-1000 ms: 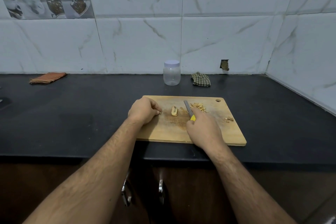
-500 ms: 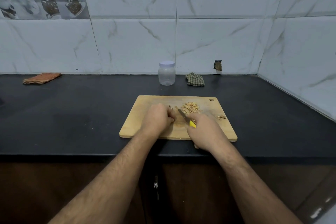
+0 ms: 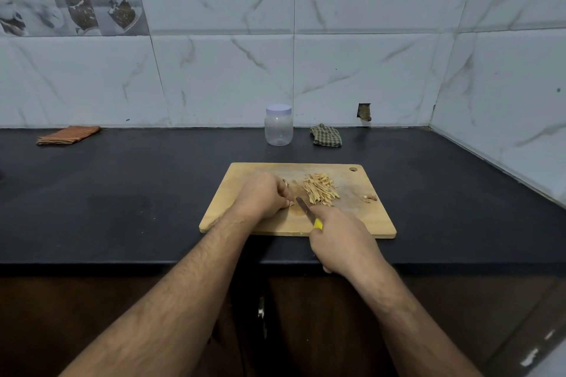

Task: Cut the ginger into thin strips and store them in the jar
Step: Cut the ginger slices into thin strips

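Ginger occupies the middle of a wooden cutting board (image 3: 245,217) set on a dark countertop (image 3: 122,199). Left to right: a folded orange cloth (image 3: 68,135) lies at the far left of the countertop against the marble-tiled wall (image 3: 214,70). The left hand (image 3: 263,196) rests on the board with its fingers curled downward, fingertips pressed onto a small uncut ginger piece (image 3: 289,203); only a pale sliver of that piece shows beneath the fingers, so its shape is uncertain. Behind the board, near the wall, stands a clear plastic jar (image 3: 278,128), upright, with its pale lid in place and nothing visible inside. Just right of the left fingertips, the knife (image 3: 304,210) lies angled across the board, its blade tip close beside the held piece and its yellow handle emerging from the right hand (image 3: 343,242), whose fingers are wrapped around the handle over the board's near edge. Right of the blade, a heap of ginger strips (image 3: 320,188) rests on the board. A crumpled checked cloth (image 3: 326,135) sits by the wall, right of the jar. Several small ginger scraps (image 3: 370,197) lie apart near the board's right edge, below its hanging hole.
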Available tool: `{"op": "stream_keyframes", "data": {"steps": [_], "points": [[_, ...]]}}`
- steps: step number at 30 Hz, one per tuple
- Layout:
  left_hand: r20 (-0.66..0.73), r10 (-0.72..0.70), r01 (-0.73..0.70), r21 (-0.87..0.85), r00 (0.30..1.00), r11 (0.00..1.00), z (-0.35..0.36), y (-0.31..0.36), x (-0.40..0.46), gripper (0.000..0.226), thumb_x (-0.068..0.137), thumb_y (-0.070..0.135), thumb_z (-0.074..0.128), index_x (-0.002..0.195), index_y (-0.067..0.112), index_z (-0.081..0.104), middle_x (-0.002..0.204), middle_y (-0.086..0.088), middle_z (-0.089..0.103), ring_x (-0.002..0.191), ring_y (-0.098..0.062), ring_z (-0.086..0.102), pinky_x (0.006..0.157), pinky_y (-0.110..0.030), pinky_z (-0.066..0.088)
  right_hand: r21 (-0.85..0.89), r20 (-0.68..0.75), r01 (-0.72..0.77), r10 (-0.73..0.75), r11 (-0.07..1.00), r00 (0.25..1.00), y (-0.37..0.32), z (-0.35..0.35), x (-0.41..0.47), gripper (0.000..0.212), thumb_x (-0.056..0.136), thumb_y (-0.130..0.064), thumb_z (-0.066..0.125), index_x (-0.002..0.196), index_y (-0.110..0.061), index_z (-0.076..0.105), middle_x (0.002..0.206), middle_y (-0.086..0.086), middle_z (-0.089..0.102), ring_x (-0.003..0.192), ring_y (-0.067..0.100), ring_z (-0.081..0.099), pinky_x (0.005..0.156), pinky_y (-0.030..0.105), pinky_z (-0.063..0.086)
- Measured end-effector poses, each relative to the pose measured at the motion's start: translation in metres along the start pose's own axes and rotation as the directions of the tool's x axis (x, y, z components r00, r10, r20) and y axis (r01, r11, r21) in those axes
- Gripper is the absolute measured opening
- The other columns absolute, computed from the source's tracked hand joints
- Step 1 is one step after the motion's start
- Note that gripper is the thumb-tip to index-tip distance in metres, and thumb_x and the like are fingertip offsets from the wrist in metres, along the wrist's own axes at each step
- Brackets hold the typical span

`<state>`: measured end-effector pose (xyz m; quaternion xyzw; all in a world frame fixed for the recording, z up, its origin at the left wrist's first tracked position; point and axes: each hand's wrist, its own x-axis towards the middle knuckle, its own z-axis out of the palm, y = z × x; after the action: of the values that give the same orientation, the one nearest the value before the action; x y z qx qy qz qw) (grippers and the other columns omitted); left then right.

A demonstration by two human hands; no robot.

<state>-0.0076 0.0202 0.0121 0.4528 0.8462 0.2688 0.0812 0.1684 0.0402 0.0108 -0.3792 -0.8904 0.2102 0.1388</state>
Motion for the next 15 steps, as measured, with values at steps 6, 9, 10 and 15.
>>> {"op": "stream_keyframes", "data": {"steps": [6, 9, 10, 15], "points": [[-0.034, -0.005, 0.006, 0.027, 0.999, 1.000, 0.0036, 0.0011, 0.0003, 0.004, 0.084, 0.021, 0.075, 0.083, 0.018, 0.078, 0.082, 0.010, 0.070, 0.084, -0.009, 0.063, 0.074, -0.023, 0.048, -0.002, 0.002, -0.002, 0.002, 1.000, 1.000, -0.0040, 0.0041, 0.0025, 0.047, 0.094, -0.019, 0.046, 0.139, -0.030, 0.051, 0.114, -0.002, 0.064, 0.090, 0.021, 0.065, 0.080, 0.038, 0.056], [-0.043, -0.002, 0.004, 0.032, 0.999, 0.999, 0.0047, 0.0013, -0.0015, 0.006, 0.085, 0.021, 0.073, 0.083, 0.017, 0.077, 0.081, 0.008, 0.071, 0.084, -0.010, 0.063, 0.074, -0.025, 0.049, -0.013, -0.004, 0.009, -0.009, 1.000, 1.000, -0.0034, 0.0045, 0.0032, 0.048, 0.094, -0.018, 0.047, 0.141, -0.028, 0.050, 0.126, -0.002, 0.062, 0.110, 0.022, 0.059, 0.090, 0.037, 0.052], [-0.049, -0.002, 0.004, 0.040, 0.999, 0.999, 0.0053, 0.0017, -0.0020, 0.007, 0.085, 0.021, 0.072, 0.081, 0.017, 0.076, 0.080, 0.007, 0.071, 0.082, -0.012, 0.063, 0.072, -0.025, 0.049, -0.014, -0.005, 0.013, -0.013, 1.000, 1.000, -0.0030, 0.0047, 0.0028, 0.048, 0.094, -0.018, 0.047, 0.141, -0.027, 0.050, 0.129, -0.002, 0.061, 0.114, 0.022, 0.057, 0.092, 0.037, 0.051], [-0.121, -0.009, 0.012, 0.027, 0.993, 1.000, 0.0079, 0.0074, -0.0044, 0.019, 0.085, 0.022, 0.063, 0.068, 0.017, 0.068, 0.069, 0.002, 0.067, 0.063, -0.012, 0.055, 0.052, -0.023, 0.040, 0.026, -0.045, -0.008, 0.009, 1.000, 0.999, 0.0010, 0.0074, 0.0003, 0.049, 0.094, -0.017, 0.047, 0.141, -0.027, 0.049, 0.124, -0.001, 0.062, 0.111, 0.022, 0.057, 0.090, 0.036, 0.050]]}}
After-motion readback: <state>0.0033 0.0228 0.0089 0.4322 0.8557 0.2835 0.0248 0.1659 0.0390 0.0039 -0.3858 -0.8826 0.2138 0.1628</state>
